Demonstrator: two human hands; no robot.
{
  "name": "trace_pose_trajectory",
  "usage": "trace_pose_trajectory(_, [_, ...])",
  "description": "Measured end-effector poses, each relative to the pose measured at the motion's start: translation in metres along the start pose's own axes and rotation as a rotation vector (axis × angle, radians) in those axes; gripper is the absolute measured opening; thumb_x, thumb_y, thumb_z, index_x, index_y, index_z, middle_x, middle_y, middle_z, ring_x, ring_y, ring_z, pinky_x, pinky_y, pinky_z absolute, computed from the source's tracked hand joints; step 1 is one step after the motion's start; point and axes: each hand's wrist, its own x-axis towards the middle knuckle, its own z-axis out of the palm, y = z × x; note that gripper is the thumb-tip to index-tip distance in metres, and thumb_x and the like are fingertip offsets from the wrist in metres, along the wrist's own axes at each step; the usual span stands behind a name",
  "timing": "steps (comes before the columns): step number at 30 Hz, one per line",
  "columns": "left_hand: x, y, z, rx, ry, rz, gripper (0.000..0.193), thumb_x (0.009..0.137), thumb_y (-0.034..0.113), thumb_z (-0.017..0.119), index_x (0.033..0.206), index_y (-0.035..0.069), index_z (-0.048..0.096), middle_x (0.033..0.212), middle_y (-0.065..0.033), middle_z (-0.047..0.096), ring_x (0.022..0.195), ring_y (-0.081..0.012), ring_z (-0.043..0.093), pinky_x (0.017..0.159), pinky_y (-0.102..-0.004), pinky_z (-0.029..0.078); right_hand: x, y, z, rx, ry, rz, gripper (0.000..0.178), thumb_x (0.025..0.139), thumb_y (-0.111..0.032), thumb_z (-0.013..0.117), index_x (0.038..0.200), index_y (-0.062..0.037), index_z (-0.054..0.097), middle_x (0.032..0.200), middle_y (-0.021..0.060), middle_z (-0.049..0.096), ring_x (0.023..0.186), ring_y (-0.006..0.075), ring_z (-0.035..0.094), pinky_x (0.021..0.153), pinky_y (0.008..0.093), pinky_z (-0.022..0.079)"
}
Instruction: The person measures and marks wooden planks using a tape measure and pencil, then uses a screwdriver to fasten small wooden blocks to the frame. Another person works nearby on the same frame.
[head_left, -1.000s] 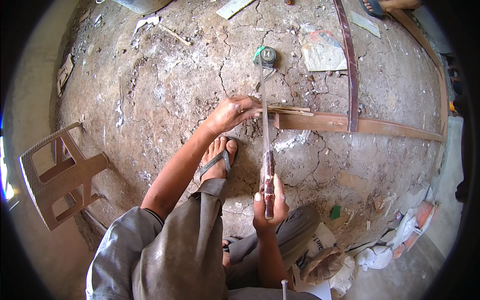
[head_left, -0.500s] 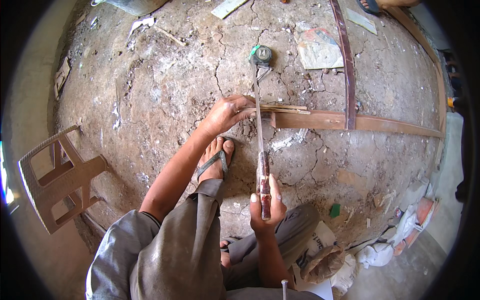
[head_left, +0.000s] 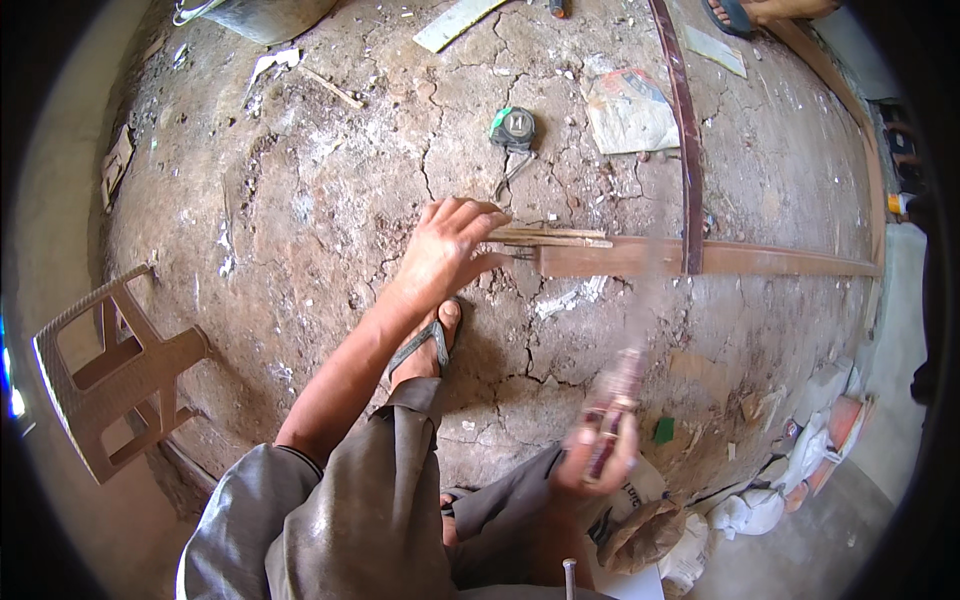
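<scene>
My right hand (head_left: 598, 455), blurred by motion, grips the dark red handle of a long knife (head_left: 622, 385). Its thin blade is smeared and points up across a brown wooden bar (head_left: 590, 260). My left hand (head_left: 445, 245) is beside the bar's left end, fingers stretched out and thumb apart. Several thin wooden strips (head_left: 560, 238) lie along the bar's far edge. Their left ends reach into the gap between my left fingers and thumb, and I see no firm grip on them.
A tape measure (head_left: 513, 128) lies on the cracked floor ahead. A darker wooden piece (head_left: 690, 150) crosses the bar. At left stands a brown plastic stool (head_left: 120, 370); a bucket (head_left: 265, 15) is far left. Another person's sandalled foot (head_left: 765, 12) shows far right. Bags (head_left: 750, 510) lie lower right.
The knife has swung right from beside my left hand, my right hand moving right and slightly down. My left fingers have lifted and spread off the strips. The view has shifted slightly.
</scene>
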Motion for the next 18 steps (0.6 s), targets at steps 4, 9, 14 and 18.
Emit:
trace_pose_trajectory(4, [0.019,0.028,0.014,0.123,-0.126,0.035,0.089,0.073,0.052,0.083,0.148,0.012,0.054,0.136,-0.0084,0.058,0.125,-0.0264,0.053,0.109,-0.0469,0.041,0.037,0.058,-0.033,-0.242,-0.039,0.069,0.034,0.097,0.002,0.062,0.131,0.0017,0.057,0.120,0.0227,0.063,0.098,0.0270,0.066,0.076,0.0375,0.059])
trace_pose_trajectory(9, [0.027,0.049,0.045,0.216,-0.219,0.057,0.058,0.079,0.037,0.080,0.122,0.002,0.060,0.114,-0.0101,0.056,0.112,-0.0252,0.054,0.092,-0.0392,0.044,0.053,0.153,-0.040,-0.530,-0.047,0.221,0.034,0.098,-0.003,0.064,0.131,0.0020,0.059,0.127,0.0149,0.066,0.097,0.0238,0.061,0.079,0.0341,0.051])
trace_pose_trajectory(14, [0.025,0.047,0.048,0.110,-0.136,0.012,0.048,0.075,0.025,0.078,0.115,0.004,0.062,0.110,-0.0092,0.056,0.106,-0.0253,0.056,0.087,-0.0384,0.046,0.035,0.209,-0.022,-0.632,-0.331,0.489,0.054,0.083,-0.007,0.075,0.134,-0.0040,0.059,0.123,0.0219,0.059,0.115,0.0433,0.057,0.097,0.0494,0.049])
trace_pose_trajectory(18, [0.031,0.047,0.045,0.084,-0.159,0.014,0.046,0.073,0.026,0.080,0.111,0.006,0.063,0.107,-0.0067,0.057,0.103,-0.0234,0.057,0.085,-0.0384,0.046,0.052,0.190,-0.010,-0.755,-0.541,0.481,0.057,0.083,-0.012,0.079,0.135,-0.0041,0.059,0.129,0.0218,0.055,0.121,0.0421,0.056,0.101,0.0519,0.047])
